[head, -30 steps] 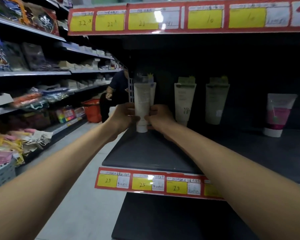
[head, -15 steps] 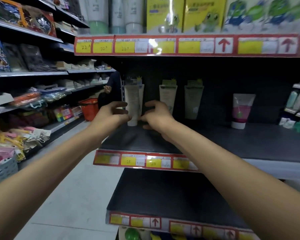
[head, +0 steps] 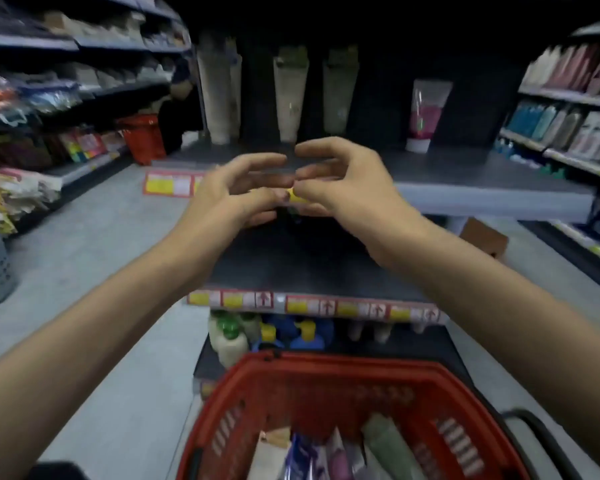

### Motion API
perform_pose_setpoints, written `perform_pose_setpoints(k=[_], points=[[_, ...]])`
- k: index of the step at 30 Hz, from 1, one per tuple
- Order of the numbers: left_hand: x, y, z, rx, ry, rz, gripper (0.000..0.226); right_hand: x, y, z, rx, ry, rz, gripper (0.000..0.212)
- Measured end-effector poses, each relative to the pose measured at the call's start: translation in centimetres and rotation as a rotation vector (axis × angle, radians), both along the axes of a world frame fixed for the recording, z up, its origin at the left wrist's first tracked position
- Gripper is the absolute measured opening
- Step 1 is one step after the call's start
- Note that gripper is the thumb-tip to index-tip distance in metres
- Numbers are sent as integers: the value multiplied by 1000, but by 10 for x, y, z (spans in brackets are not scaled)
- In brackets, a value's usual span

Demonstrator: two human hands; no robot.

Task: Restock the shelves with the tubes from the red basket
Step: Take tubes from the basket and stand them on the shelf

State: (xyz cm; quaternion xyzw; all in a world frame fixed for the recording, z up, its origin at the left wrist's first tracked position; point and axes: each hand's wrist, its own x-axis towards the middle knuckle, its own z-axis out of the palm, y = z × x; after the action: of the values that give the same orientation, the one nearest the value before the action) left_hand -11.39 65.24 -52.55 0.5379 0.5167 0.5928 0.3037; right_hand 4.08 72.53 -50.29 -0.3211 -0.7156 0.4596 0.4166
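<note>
My left hand (head: 238, 194) and my right hand (head: 340, 183) hover close together in front of the dark shelf (head: 465, 168), fingers loosely curled and holding nothing. On that shelf stand a white tube (head: 217, 88) at the far left, two pale green tubes (head: 288, 95) to its right, and a pink tube (head: 426, 112) further right. The red basket (head: 326, 393) sits low in front of me with several tubes (head: 385, 445) lying in it.
A lower dark shelf (head: 309, 265) has bare board; bottles (head: 229, 337) stand beneath it. Another red basket (head: 142, 138) and a crouching person (head: 179, 109) are down the aisle at left. Stocked shelves line both sides. A cardboard box (head: 482, 237) lies on the floor at right.
Both hands let go of the white tube, left standing on the shelf, and drew back toward me. My view tipped down, bringing the red basket into sight.
</note>
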Motion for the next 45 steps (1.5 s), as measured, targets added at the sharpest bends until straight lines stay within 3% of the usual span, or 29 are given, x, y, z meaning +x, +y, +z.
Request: perform_pose_setpoints(k=[11, 15, 19, 21, 23, 30, 36, 41, 43, 45], points=[[41, -39, -137, -308, 51, -82, 37, 60, -43, -156, -239, -201, -13, 33], [40, -48, -172, -432, 69, -37, 36, 52, -59, -251, -386, -489, 44, 21], [35, -48, -186, -499, 80, -33, 33, 29, -90, -354, -328, -883, 69, 21], [29, -48, -189, -493, 68, -22, 32, 15, -107, -387, -404, -945, 73, 15], [23, -49, -191, -489, 42, 9, 31, 2, -121, -407, -526, -932, 34, 27], [9, -46, -189, -501, 1, 36, 31, -31, -140, -432, -909, -844, -76, 19], [12, -44, -187, -480, 47, 24, 29, -40, -127, -437, -1356, -566, -264, 30], [12, -45, -190, -496, 36, 20, 28, -43, -128, -462, -1290, -559, -207, 15], [12, -45, -191, -498, 35, 17, 26, -49, -129, -471, -1247, -598, -273, 40], [13, -46, -191, -496, 24, 15, 26, -51, -129, -474, -1261, -608, -332, 52]])
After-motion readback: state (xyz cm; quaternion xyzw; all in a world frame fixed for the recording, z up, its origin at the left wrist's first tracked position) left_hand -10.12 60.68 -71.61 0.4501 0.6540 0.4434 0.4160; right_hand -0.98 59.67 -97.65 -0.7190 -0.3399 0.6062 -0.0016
